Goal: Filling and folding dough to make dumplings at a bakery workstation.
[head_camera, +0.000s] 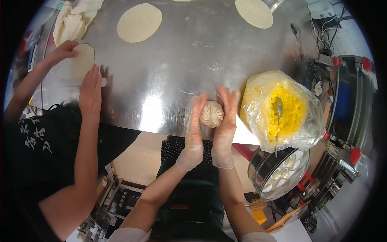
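Observation:
A pleated, filled dough bun (pixel 212 115) rests on the steel tabletop near its front edge, its gathered top facing up. My left hand (pixel 195 130), in a clear plastic glove, stands edge-down along the bun's left side. On the other side my right hand (pixel 225 128), gloved the same way, lies along the bun, fingers stretched forward. The bun sits between both palms. To the right, an open clear plastic bag (pixel 254 99) holds crumbly yellow filling (pixel 290 112) with a metal spoon (pixel 278 107) stuck in it.
Flat dough rounds (pixel 139 23) lie farther back on the steel table (pixel 181 60). At left a co-worker's hands (pixel 90 83) handle another dough round (pixel 82 60) near a dough lump (pixel 71 25). Below the bag, a round steamer tray (pixel 287 181) holds several buns. A roller machine (pixel 347 103) stands at right.

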### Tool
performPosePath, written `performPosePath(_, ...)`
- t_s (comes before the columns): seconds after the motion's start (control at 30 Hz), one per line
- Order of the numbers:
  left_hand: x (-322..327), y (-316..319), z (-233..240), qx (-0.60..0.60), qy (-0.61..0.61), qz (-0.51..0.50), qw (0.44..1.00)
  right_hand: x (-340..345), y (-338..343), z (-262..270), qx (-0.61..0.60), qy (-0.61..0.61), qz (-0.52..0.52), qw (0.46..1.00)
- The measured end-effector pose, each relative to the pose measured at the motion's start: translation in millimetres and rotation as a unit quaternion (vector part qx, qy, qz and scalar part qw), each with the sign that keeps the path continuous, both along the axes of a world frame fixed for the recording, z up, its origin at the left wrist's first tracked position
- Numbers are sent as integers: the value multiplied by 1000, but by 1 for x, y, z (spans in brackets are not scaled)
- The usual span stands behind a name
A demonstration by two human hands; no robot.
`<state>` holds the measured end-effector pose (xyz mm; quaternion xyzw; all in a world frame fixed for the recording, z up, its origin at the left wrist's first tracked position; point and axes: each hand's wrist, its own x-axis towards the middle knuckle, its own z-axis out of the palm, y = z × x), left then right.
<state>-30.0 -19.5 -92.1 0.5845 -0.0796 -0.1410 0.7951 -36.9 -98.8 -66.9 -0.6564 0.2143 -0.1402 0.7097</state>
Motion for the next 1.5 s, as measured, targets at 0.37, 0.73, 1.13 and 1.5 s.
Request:
performPosePath(0.37,9,-8,27,-26,88,29,995,-7,1,-8,-5,-60,-11,998)
performPosePath(0.73,15,-8,19,-16,117,-26,993,-8,27,1,43,44,-55,997)
performPosePath(1.13,8,-13,39,18,59,-34,998,-12,-7,-7,29,-2,12,1000)
performPosePath(1.5,8,-15,36,20,63,25,997,-14,6,-5,45,-8,-61,997)
